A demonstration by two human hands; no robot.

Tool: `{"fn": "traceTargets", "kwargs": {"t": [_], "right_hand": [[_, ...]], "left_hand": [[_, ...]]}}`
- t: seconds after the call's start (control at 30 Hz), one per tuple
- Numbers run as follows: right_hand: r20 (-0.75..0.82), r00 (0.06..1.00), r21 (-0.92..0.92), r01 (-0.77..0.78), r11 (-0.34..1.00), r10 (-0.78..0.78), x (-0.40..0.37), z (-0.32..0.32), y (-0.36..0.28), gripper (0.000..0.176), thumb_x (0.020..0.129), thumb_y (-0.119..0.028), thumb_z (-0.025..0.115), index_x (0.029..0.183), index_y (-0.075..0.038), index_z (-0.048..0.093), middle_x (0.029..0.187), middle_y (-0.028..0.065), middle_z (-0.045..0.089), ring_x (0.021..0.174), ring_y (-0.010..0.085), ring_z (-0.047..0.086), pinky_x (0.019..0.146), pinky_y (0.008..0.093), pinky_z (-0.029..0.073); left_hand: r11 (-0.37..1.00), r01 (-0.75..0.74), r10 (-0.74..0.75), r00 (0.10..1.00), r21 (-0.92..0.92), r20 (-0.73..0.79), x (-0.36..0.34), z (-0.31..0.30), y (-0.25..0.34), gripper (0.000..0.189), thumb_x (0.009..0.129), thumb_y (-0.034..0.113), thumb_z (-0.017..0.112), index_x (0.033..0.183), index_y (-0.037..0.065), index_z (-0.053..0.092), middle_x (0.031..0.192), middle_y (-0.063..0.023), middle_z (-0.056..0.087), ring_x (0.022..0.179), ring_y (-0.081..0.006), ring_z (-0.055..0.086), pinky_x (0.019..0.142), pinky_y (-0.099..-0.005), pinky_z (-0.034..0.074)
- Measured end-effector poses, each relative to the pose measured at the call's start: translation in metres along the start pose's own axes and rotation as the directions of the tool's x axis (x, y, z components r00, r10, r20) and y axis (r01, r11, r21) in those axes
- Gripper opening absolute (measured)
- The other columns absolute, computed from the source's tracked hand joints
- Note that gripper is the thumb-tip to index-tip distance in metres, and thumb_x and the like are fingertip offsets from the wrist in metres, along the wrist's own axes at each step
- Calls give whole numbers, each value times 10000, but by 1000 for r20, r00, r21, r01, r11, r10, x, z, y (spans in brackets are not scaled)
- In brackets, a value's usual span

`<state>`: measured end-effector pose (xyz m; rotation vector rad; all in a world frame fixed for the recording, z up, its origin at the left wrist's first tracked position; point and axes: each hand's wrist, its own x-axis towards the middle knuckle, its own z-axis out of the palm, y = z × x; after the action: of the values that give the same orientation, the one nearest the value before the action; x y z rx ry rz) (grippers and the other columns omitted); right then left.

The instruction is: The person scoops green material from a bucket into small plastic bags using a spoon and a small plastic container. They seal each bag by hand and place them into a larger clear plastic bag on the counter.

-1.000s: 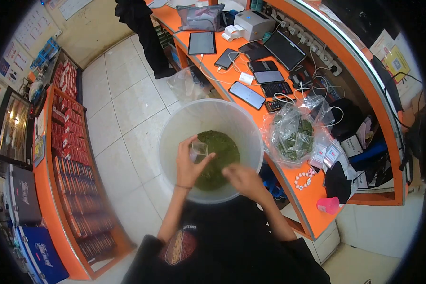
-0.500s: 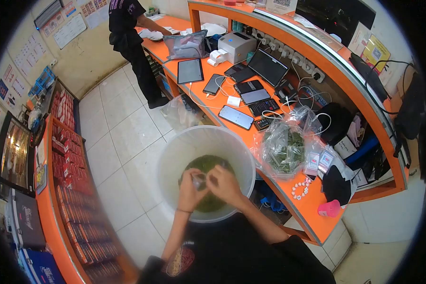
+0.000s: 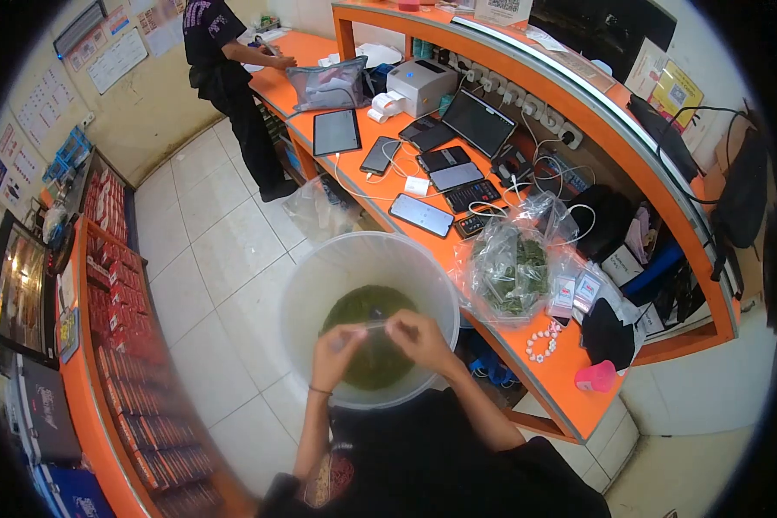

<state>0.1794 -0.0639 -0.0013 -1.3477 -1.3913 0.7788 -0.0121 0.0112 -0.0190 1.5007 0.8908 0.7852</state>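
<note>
A large translucent white bucket (image 3: 306, 285) stands in front of me, with green leafy-looking contents (image 3: 375, 369) at its bottom. Over its opening, my left hand (image 3: 337, 352) and my right hand (image 3: 420, 342) pinch the two ends of a piece of thin clear plastic (image 3: 374, 326), which looks like a small bag. The plastic is pulled taut between the fingertips of both hands. To the right, on the orange counter (image 3: 540, 406), lies a clear plastic bag of green leaves (image 3: 514, 276).
Phones, a tablet (image 3: 336, 132), a laptop (image 3: 479, 123) and a label printer (image 3: 421, 85) cover the counter. A pink cup (image 3: 596, 376) and a beaded bracelet (image 3: 542, 342) sit near its edge. Another person (image 3: 233, 86) stands at the far end. Shelves (image 3: 129, 345) line the left.
My hands have drawn apart, stretching the plastic between them where they were bunched together before. The other person's hand has lifted slightly from the counter. My view has shifted slightly.
</note>
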Motion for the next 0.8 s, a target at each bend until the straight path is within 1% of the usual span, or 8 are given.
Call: {"fn": "traceTargets", "kwargs": {"t": [0.03,0.23,0.3,0.37,0.43,0.63,0.73,0.8], "right_hand": [[-85,996,57,24,998,-19,-1,3,0,141,894,-138,639,880,1,618,739,71,554,615,135,513,564,284,406],[-176,984,-6,19,1000,-20,-1,11,-14,110,871,-105,636,876,1,607,737,89,560,609,152,524,561,290,408],[-146,989,2,1,1000,-1,-2,10,-19,110,865,-102,637,876,3,605,743,95,557,622,167,536,574,298,419],[-120,993,8,-20,1000,21,0,9,-24,110,858,-99,639,876,4,602,748,101,553,635,183,547,587,307,430],[-97,991,-41,93,995,-96,2,10,-30,116,847,-96,646,878,5,598,756,104,542,667,212,563,623,324,451],[-81,991,-65,105,992,-110,1,7,-34,123,838,-94,653,892,0,592,768,106,542,699,228,582,648,341,463],[-65,989,-131,125,984,-134,0,9,-28,126,837,-97,655,901,-8,594,780,104,553,699,230,594,649,343,470],[-85,989,-123,113,986,-124,-3,12,-29,120,839,-102,650,894,-11,595,780,104,556,696,238,597,646,345,473]], "left_hand": [[1000,-5,5,1000,-3,3,0,0,1,185,920,139,676,998,-28,686,876,-33,688,812,-95,614,737,-230,483],[997,-55,53,998,-50,-42,-3,4,0,189,932,146,663,992,-33,673,901,-44,685,831,-94,605,762,-237,474],[996,-87,81,986,-35,-147,-2,7,-2,180,932,144,662,982,-29,668,885,-36,679,819,-95,600,756,-238,474],[994,-108,103,986,-31,-135,-4,7,2,169,929,136,664,978,-26,667,878,-32,676,817,-92,596,751,-237,474],[992,-125,121,985,-28,-120,-6,9,2,159,927,128,666,973,-23,665,870,-28,672,814,-90,593,747,-237,473],[987,-157,159,982,30,-99,-5,12,5,123,913,94,676,958,-20,664,863,-27,667,794,-76,581,718,-230,471],[990,-138,138,989,2,-49,-6,14,11,164,892,148,694,958,-2,691,848,-59,696,798,-98,608,747,-261,486],[968,-207,210,978,142,-10,-5,11,10,110,902,82,682,940,-20,667,843,-35,664,772,-78,578,685,-234,471]]}}
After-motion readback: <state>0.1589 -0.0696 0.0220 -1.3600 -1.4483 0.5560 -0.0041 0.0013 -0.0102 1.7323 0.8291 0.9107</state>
